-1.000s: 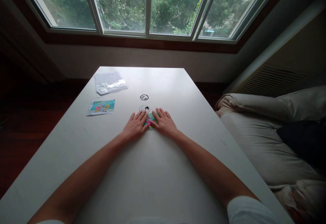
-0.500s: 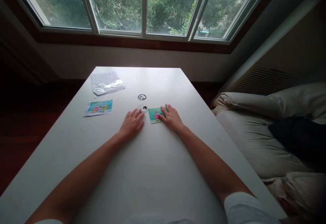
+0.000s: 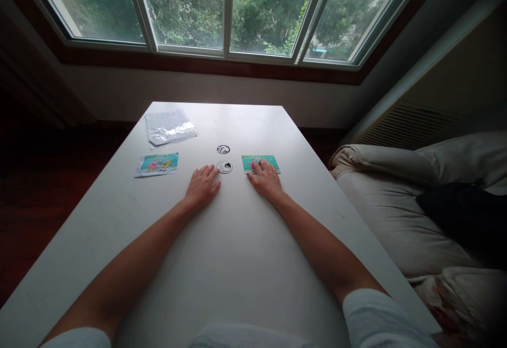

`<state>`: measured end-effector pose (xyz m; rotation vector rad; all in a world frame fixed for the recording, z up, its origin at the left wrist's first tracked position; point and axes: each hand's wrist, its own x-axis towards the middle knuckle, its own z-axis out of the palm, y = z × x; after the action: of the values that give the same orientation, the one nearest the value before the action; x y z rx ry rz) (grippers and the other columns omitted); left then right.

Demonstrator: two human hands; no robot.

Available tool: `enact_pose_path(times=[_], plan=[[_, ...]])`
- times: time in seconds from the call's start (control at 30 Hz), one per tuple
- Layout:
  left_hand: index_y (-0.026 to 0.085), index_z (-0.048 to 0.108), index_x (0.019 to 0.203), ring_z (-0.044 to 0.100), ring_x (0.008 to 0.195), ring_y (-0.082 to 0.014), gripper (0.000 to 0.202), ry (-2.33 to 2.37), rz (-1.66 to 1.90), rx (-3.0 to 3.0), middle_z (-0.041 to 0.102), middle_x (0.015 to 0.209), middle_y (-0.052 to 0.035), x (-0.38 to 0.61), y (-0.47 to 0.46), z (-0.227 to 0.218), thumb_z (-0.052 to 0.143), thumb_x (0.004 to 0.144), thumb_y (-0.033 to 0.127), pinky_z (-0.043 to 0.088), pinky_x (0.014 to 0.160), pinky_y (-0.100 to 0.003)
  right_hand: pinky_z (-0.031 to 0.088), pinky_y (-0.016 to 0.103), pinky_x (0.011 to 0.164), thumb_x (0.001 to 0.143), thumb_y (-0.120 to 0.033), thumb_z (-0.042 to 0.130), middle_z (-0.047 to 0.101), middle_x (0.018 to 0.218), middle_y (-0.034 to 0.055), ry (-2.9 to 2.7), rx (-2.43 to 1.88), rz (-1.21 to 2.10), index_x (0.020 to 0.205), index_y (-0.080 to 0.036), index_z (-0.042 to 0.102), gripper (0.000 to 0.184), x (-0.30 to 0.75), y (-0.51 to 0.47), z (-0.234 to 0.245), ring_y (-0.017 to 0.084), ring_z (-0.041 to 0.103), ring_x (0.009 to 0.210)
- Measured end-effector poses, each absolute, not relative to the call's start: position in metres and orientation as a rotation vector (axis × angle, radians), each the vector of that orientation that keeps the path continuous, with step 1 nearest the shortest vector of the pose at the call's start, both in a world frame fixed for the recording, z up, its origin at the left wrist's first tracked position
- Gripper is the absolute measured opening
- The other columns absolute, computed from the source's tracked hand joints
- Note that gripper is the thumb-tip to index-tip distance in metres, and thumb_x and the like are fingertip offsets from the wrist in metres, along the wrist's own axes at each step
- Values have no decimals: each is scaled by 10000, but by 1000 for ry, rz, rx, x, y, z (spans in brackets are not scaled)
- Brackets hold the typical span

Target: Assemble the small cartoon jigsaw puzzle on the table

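Note:
My left hand [image 3: 202, 186] lies flat on the white table [image 3: 245, 263], fingers outstretched, its fingertips at the near edge of a round disc [image 3: 224, 167] with a dark spot. Farther back is a second round, black-and-white disc [image 3: 223, 149]. Spread over the front of a green picture card [image 3: 273, 161] is my right hand [image 3: 266, 180], palm down. The card has a pink figure, partly hidden by my fingers. To the left lies another colourful cartoon picture [image 3: 160, 164], with a pink and a yellow figure on a blue-green ground.
A clear plastic sleeve with papers [image 3: 170, 127] lies at the table's far left corner. Right of the table stands a light sofa [image 3: 380, 200] with a dark cloth [image 3: 463, 216] on it. Beyond the table's far edge are a wall and a window [image 3: 190, 10].
Under my right hand the green card has slid right and away from me, and now sits straighter, farther from the disc. My left hand stays beside the disc.

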<state>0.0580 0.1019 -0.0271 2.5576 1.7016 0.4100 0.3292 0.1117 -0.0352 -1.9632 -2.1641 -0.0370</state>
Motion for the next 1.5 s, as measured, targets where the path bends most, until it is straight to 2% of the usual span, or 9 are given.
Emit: enact_pose_path(times=[0.2, 0.4, 0.53, 0.67, 0.73, 0.8, 0.97, 1.23, 1.5], plan=[[232, 456, 1466, 319, 1476, -279, 513, 1682, 405, 2548, 390, 1590, -80, 57, 100, -26, 407, 992, 422, 213, 1229, -497, 85, 513, 1236, 982, -678, 221, 150, 1687, 76, -2217, -2018, 107, 1612, -262, 201, 755, 343, 120, -37, 297, 104, 1550], [225, 406, 1502, 270, 1502, -270, 555, 1679, 345, 2525, 340, 1619, -78, 57, 95, -25, 393, 993, 445, 180, 1237, -495, 58, 547, 1231, 962, -709, 206, 121, 1691, 92, -2225, -2057, 152, 1618, -234, 178, 811, 344, 119, -35, 319, 58, 1555], [221, 358, 1538, 217, 1526, -276, 612, 1675, 263, 2519, 277, 1649, -74, 55, 93, -27, 368, 991, 495, 155, 1241, -500, 62, 543, 1230, 989, -635, 256, 140, 1687, 98, -2252, -1940, 15, 1579, -205, 311, 732, 345, 114, -25, 319, 105, 1545], [249, 278, 1581, 151, 1548, -277, 659, 1630, 155, 2558, 195, 1676, -53, 47, 92, -26, 311, 998, 553, 126, 1242, -510, 155, 479, 1225, 1029, -500, 292, 358, 1596, 146, -2265, -1705, -155, 1449, -148, 511, 590, 333, 91, -13, 296, 283, 1473], [268, 258, 1590, 124, 1553, -280, 674, 1594, 115, 2591, 163, 1683, -43, 41, 89, -25, 282, 998, 589, 109, 1241, -523, 224, 447, 1204, 1035, -486, 296, 429, 1547, 146, -2313, -1598, -143, 1379, -157, 577, 553, 318, 72, -11, 289, 358, 1422], [272, 244, 1596, 105, 1556, -292, 708, 1566, 91, 2620, 143, 1686, -46, 36, 84, -23, 274, 988, 632, 94, 1239, -540, 261, 442, 1189, 1027, -535, 311, 441, 1539, 137, -2420, -1475, -77, 1368, -187, 586, 560, 299, 52, -12, 286, 380, 1411], [315, 217, 1602, 87, 1556, -315, 770, 1566, 132, 2655, 128, 1688, -39, 31, 67, -25, 285, 951, 721, 62, 1229, -584, 171, 493, 1227, 973, -684, 320, 303, 1634, 113, -2550, -1466, 69, 1537, -247, 396, 717, 270, 33, -17, 299, 236, 1514], [311, 212, 1604, 71, 1555, -341, 847, 1535, 69, 2644, 125, 1688, -55, 32, 61, -16, 281, 912, 793, 65, 1219, -620, 40, 538, 1242, 933, -776, 226, 99, 1693, 79, -2679, -1488, 202, 1615, -278, 203, 845, 275, 54, -18, 302, 67, 1561], [420, 172, 1590, 38, 1544, -408, 836, 1445, 41, 2610, 63, 1694, -37, 33, 64, -7, 338, 878, 825, 13, 1144, -752, 13, 574, 1234, 928, -785, 234, 86, 1694, 62, -2704, -1475, 194, 1620, -317, 148, 840, 280, 57, -14, 302, 62, 1562]])
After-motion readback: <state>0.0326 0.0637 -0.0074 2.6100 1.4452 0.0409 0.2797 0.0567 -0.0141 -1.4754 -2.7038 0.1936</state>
